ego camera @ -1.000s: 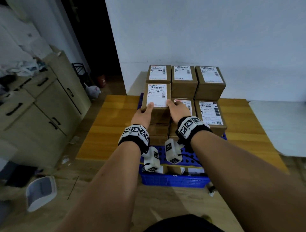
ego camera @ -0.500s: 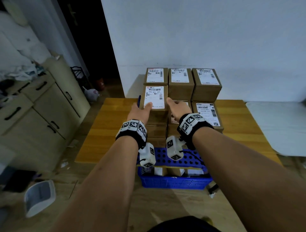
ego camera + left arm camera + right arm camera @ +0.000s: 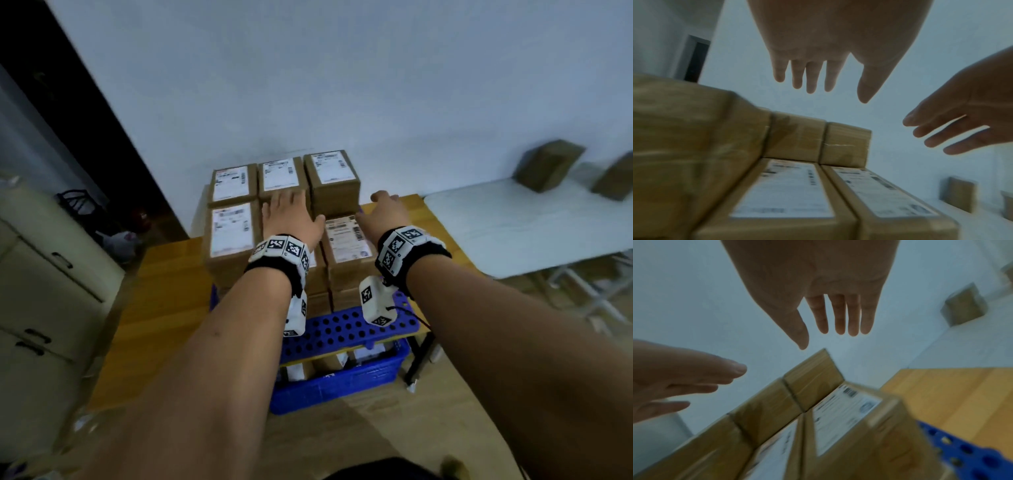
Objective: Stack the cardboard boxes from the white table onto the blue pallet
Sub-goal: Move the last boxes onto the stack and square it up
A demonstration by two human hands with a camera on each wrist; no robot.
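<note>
Several labelled cardboard boxes [image 3: 233, 226] stand stacked in rows on the blue pallet [image 3: 346, 330]; the front left stack [image 3: 694, 142] is taller than the two front boxes beside it [image 3: 785, 190]. My left hand [image 3: 291, 216] hovers above the middle of the stack, fingers straight and empty [image 3: 813, 76]. My right hand [image 3: 385, 212] is raised over the stack's right side, also empty with straight fingers [image 3: 840, 318]. Two more boxes [image 3: 548, 164] stand on the white table [image 3: 513, 233] at the right.
The pallet lies on a wooden table [image 3: 157, 294], above a blue crate [image 3: 342, 383] holding small boxes. Cream cabinets [image 3: 44, 291] stand at the left. A pale wall [image 3: 342, 85] is behind the stack, and a dark doorway [image 3: 85, 154] at the back left.
Both hands have let go of the front left top box and lifted off it, moving right. The view has swung right, bringing the white table's boxes into sight.
</note>
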